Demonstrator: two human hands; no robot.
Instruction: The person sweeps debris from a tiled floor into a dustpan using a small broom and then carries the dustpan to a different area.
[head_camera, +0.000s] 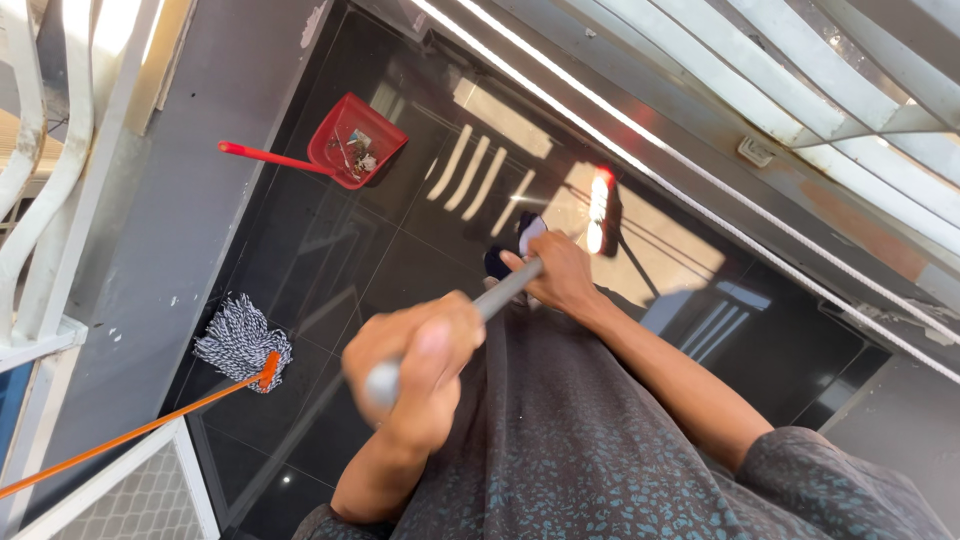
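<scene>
Both my hands grip a grey pole that slants down towards the glossy black tiled floor. My left hand is closed around the pole's upper end, close to the camera. My right hand holds it lower down, arm stretched out. The pole's lower part is hidden behind my right hand and my dark patterned garment. A red sunlit piece shows beyond my right hand; I cannot tell whether it belongs to the pole. A dark shoe peeks out beside the pole.
A red long-handled dustpan holding some debris lies on the floor at the upper left. A string mop with an orange handle rests by the grey wall. White railings stand at the left, white slats at the upper right.
</scene>
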